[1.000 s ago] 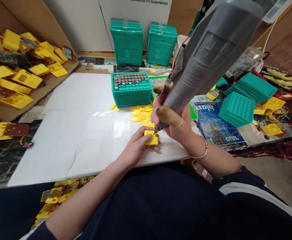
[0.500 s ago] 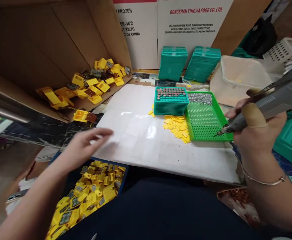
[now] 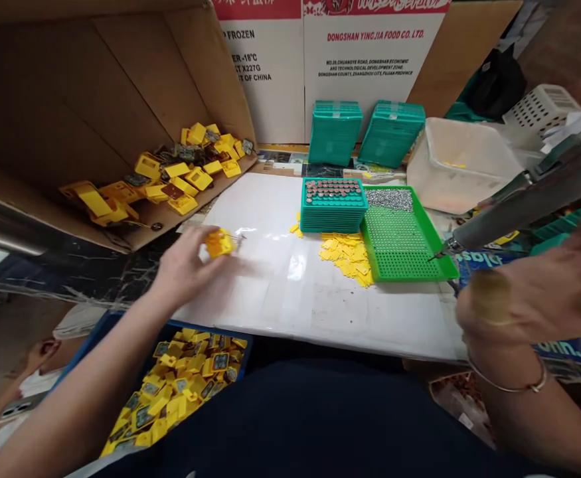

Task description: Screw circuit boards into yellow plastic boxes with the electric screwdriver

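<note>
My left hand (image 3: 185, 262) grips a small yellow plastic casing (image 3: 219, 243) above the left part of the white work surface (image 3: 270, 285). A thin, blurred strand sticks out of the casing to the right. My right hand (image 3: 534, 295), smeared by motion, is off the grey electric screwdriver (image 3: 514, 196), its fingers loose and apart, with covers on the thumb and a finger. The screwdriver slants above it, its bit over the front right corner of the green perforated tray (image 3: 404, 242). Silvery screws (image 3: 390, 198) fill that tray's back end.
Teal trays (image 3: 333, 216) holding round copper-coloured parts are stacked beside flat yellow pieces (image 3: 347, 255). A cardboard box (image 3: 135, 86) with yellow casings stands left; a blue bin (image 3: 248, 352) of casings sits below. A translucent tub (image 3: 462, 166) stands at the back right.
My left hand has taken hold of a yellow casing from the box's front edge and brought it over the white surface. My right hand has let go of the screwdriver and lowered.
</note>
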The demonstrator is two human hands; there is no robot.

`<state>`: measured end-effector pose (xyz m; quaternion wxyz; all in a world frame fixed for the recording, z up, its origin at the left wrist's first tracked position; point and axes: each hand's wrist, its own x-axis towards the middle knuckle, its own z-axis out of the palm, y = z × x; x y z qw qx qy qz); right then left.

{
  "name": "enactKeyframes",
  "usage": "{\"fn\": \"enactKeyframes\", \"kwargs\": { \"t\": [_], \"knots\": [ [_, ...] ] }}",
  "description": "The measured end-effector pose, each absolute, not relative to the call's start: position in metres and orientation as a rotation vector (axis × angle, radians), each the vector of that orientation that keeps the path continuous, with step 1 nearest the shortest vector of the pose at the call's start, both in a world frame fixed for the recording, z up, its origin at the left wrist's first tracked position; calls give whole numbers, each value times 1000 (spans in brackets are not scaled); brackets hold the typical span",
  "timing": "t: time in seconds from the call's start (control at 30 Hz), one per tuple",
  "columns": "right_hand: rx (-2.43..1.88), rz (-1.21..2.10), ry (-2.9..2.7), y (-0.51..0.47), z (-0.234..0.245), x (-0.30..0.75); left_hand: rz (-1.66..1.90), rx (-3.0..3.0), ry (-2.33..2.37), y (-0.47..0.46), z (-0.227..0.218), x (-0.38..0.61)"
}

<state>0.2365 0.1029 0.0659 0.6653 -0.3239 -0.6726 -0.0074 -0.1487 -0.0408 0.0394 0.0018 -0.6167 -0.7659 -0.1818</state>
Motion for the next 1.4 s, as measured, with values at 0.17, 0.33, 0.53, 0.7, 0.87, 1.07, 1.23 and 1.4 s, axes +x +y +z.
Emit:
{"fn": "enactKeyframes", "kwargs": {
  "t": [0.17, 0.33, 0.53, 0.7, 0.87, 1.07, 1.23, 1.4],
  "knots": [
    [-313, 119, -2200, 70, 53, 195, -822, -2245, -2117, -34, 19, -78],
    [-502, 325, -2581, 67, 21, 172, -426, -2173, -2155, -40, 2, -62],
    [-720, 360, -2843, 68, 5, 162, -459, -2572, -2288, -49, 14, -91],
    [-867, 365, -2913, 68, 6, 150, -514, -2702, -2286, -42, 19, -100],
    [-1026, 443, -2868, 70, 10, 149, -679, -2688, -2322, -40, 23, -86],
    [-971, 535, -2815, 79, 12, 153, -1728, -2470, -2858, -30, 29, -70],
    [-905, 681, -2585, 86, 16, 157, -2917, -1513, -3095, -15, 29, -58],
    [-987, 1442, -2190, 80, 26, 162, -2667, -1711, -3388, -24, 25, -33]
  ]
}}
